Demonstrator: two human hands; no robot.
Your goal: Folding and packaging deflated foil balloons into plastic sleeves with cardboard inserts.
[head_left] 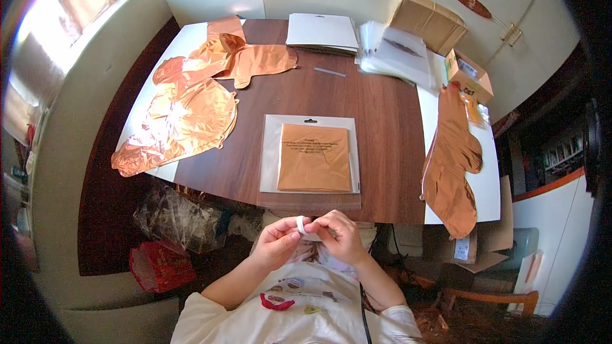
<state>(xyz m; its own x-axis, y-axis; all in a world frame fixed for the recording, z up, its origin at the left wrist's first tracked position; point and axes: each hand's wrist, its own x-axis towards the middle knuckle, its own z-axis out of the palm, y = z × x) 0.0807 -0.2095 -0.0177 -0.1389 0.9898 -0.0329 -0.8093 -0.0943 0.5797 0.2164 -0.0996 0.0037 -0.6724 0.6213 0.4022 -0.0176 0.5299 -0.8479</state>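
Note:
My left hand (275,242) and my right hand (342,237) meet in front of my shirt, just off the table's near edge. A narrow white strip (300,223) loops round a left fingertip, and both hands pinch at it. Its exact kind is too small to make out. Beyond my hands, a clear plastic sleeve with a hang hole (272,153) lies flat on the table. Inside it are a white backing and a folded copper-coloured foil piece (315,169) with small dark print on the film over it.
Copper foil balloons lie flat at the left (191,114) and right (451,165) of the brown table (389,172). White cards (322,30), plastic sleeves (395,57), and cardboard boxes (428,22) stand at the back. A clear plastic bag (175,216) and red bag (160,266) sit below left.

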